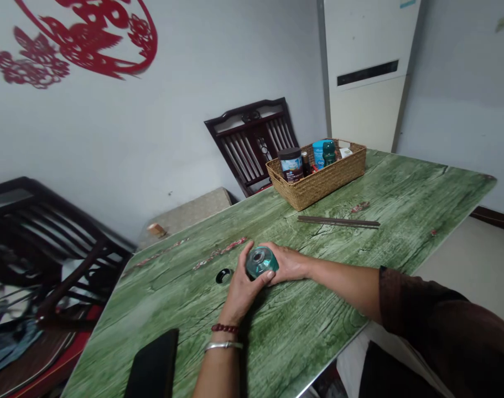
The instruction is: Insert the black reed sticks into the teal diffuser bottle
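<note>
Head view: bare left hand (pixel 243 290) and bare right hand (pixel 287 264) curled, grasping a round teal translucent bottle (pixel 260 262) in front of a woven tan wicker basket (pixel 316 185), with a small black ring-shaped cap (pixel 224 276) nearby; seems stiff, slippery, probably light, safest held around its body.

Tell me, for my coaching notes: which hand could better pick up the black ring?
Probably the left hand: it is beside the black ring, while the right hand lies beyond the teal jar.
</note>
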Tool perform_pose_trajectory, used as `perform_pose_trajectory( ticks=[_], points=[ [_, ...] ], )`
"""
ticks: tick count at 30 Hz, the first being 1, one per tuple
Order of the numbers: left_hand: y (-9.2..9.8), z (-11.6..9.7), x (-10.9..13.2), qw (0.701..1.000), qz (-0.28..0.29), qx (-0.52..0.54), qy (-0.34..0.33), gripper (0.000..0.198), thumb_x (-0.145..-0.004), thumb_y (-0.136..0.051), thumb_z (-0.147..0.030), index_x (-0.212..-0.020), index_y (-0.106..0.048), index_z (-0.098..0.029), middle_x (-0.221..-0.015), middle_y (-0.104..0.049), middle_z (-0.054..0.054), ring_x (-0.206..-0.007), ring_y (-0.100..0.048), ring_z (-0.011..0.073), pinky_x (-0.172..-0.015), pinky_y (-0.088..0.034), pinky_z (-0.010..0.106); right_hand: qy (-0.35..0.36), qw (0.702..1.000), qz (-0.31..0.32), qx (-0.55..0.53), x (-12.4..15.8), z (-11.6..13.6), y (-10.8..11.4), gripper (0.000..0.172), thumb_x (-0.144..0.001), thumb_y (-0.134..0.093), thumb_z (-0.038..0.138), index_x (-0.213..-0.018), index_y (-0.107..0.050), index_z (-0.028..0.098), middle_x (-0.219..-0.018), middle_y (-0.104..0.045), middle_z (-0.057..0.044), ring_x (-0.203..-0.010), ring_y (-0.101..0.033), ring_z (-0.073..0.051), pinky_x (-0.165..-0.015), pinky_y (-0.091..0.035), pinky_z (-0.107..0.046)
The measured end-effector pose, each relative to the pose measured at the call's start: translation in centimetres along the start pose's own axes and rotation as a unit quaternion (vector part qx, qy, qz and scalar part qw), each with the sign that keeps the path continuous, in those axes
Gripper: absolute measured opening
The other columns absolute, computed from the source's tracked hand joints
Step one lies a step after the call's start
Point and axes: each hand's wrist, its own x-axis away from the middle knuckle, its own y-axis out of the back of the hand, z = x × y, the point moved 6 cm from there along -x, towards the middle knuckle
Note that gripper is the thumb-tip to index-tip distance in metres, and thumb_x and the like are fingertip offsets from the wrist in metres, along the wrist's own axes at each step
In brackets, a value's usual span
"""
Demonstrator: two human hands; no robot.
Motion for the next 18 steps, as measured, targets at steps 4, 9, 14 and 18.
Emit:
perform_pose_trajectory(
  ticks=[4, 9, 14, 18],
  points=[
    [0.0, 0.1, -0.2, 1.0, 0.002, -0.007, -0.006, 0.088, -0.067, -0.082, -0.054, -0.14, -0.048, -0.019, -0.132, -0.064, 0.015, -0.121, -0.062, 0.0334, -0.109, -0.043, 0.05, 0.016, 0.995, 0.018, 0.097, 0.4, 0.6, 2.6, 0.089, -0.069, -0.084, 0.028, -0.146, -0.043, 0.018, -0.133, -0.062, -0.013, -0.117, -0.061, -0.027, -0.096, -0.048, -0.037],
    [0.1, 0.4, -0.5, 1.0, 0.008, -0.004, -0.005, 0.084, -0.066, -0.082, -0.053, -0.137, -0.05, -0.02, -0.129, -0.066, 0.014, -0.118, -0.065, 0.0322, -0.107, -0.046, 0.048, -0.149, 0.917, -0.144, 0.342, 2.6, -1.1, 12.5, 0.027, -0.088, -0.066, 0.024, -0.114, -0.07, 0.02, -0.12, -0.068, -0.014, -0.117, -0.06, -0.029, -0.103, -0.041, -0.04],
    [0.1, 0.6, -0.7, 1.0, 0.012, -0.004, -0.016, 0.081, -0.067, -0.081, -0.052, -0.135, -0.051, -0.02, -0.129, -0.066, 0.014, -0.118, -0.065, 0.0325, -0.106, -0.046, 0.048, -0.303, 0.85, -0.11, 0.417, 6.5, -5.6, 18.3, 0.039, -0.085, -0.07, 0.031, -0.122, -0.071, 0.019, -0.126, -0.068, -0.017, -0.117, -0.063, -0.031, -0.095, -0.045, -0.038],
    [0.1, 0.5, -0.9, 0.999, 0.008, -0.008, -0.032, 0.079, -0.067, -0.081, -0.051, -0.134, -0.052, -0.02, -0.128, -0.067, 0.014, -0.118, -0.064, 0.0336, -0.106, -0.046, 0.05, -0.308, 0.855, -0.053, 0.413, 8.3, -7.9, 19.0, 0.042, -0.079, -0.076, 0.033, -0.12, -0.074, 0.022, -0.124, -0.072, -0.013, -0.115, -0.065, -0.029, -0.089, -0.046, -0.032]
  ],
)
